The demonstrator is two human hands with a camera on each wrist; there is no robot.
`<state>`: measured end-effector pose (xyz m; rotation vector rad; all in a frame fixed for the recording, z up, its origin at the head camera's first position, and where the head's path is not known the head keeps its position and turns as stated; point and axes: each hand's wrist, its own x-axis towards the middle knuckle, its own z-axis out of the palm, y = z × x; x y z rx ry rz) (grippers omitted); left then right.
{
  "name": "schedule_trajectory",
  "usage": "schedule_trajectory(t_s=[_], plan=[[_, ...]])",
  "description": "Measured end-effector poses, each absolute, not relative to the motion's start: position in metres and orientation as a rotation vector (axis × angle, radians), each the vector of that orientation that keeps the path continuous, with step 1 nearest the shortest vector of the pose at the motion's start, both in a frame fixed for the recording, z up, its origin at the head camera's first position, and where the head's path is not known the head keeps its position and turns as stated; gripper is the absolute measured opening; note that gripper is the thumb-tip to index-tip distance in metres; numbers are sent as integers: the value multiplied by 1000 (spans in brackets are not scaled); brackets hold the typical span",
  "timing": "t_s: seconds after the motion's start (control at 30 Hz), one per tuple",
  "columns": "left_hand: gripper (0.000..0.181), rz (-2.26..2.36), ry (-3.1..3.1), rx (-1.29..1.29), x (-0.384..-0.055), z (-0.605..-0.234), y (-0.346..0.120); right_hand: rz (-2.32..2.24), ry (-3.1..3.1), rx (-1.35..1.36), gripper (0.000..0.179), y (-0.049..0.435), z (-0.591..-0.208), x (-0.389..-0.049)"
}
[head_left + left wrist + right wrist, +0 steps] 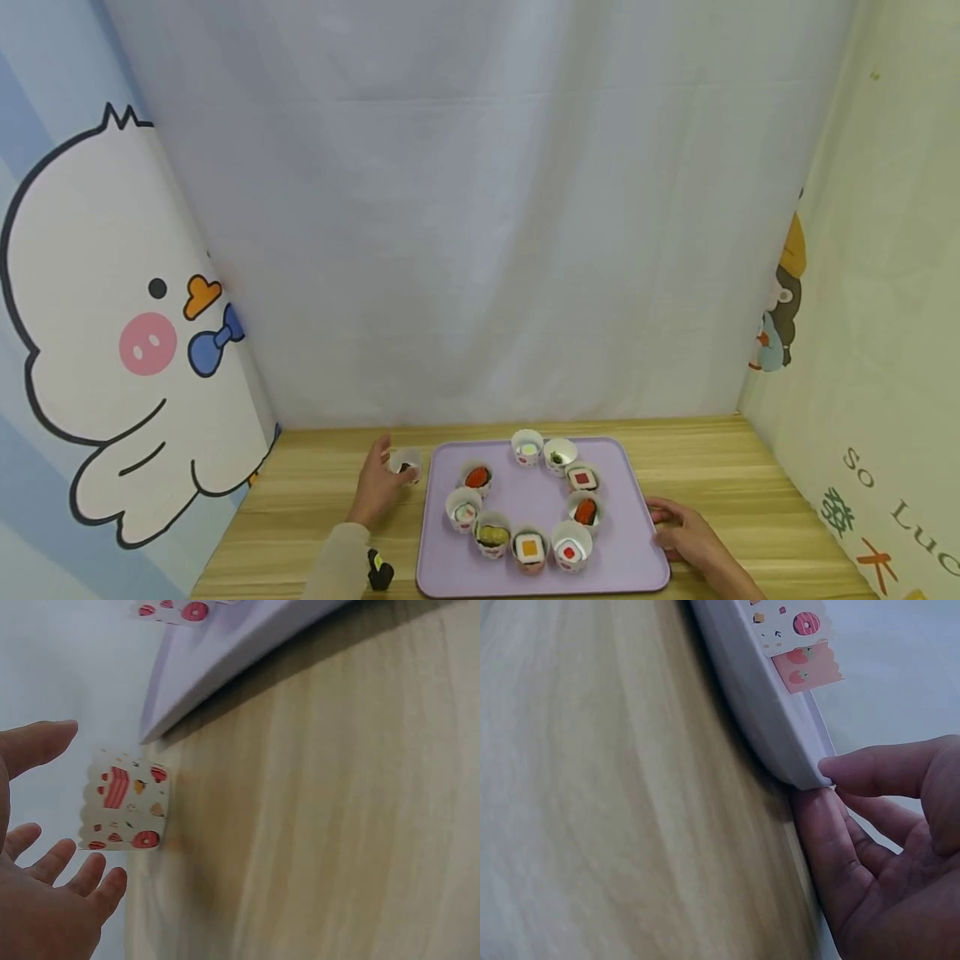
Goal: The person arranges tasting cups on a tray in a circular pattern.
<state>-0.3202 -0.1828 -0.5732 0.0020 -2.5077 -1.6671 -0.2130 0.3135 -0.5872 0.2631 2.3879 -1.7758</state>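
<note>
Left of the tray, a white paper cup [409, 477] printed with cakes and donuts stands on the wooden table. My left hand [377, 482] is beside it, thumb and fingers spread apart. In the left wrist view a gap shows between that hand and the printed cup [127, 801]. My right hand [688, 533] pinches the right edge of the lilac tray [521, 498]. The right wrist view has one digit on top of the tray rim [799, 769] and another beneath it. A ring of paper cups with sushi-like pieces sits on the tray, among them a cup with a yellow-topped piece [492, 535].
A black object with a yellow-green mark [380, 572] is by the left sleeve [335, 562]. Behind the table [300, 492] hangs a pale curtain [480, 250]. Printed cloths [112, 333] border the sides.
</note>
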Motion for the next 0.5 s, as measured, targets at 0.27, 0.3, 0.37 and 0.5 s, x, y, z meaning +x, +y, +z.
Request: schedule_trajectory(t_s=[0.27, 0.3, 0.37, 0.5], plan=[[85, -1668, -2490, 13, -322, -587, -178, -1782, 2372, 205, 71, 316, -591, -214], [85, -1673, -2485, 16, -322, -588, -178, -1783, 2371, 212, 71, 316, -591, -214], [84, -1679, -2478, 16, -323, -590, -178, -1782, 2375, 234, 71, 316, -591, -214], [82, -1686, -2476, 19, -324, -594, -178, -1778, 2382, 258, 70, 315, -589, -214]])
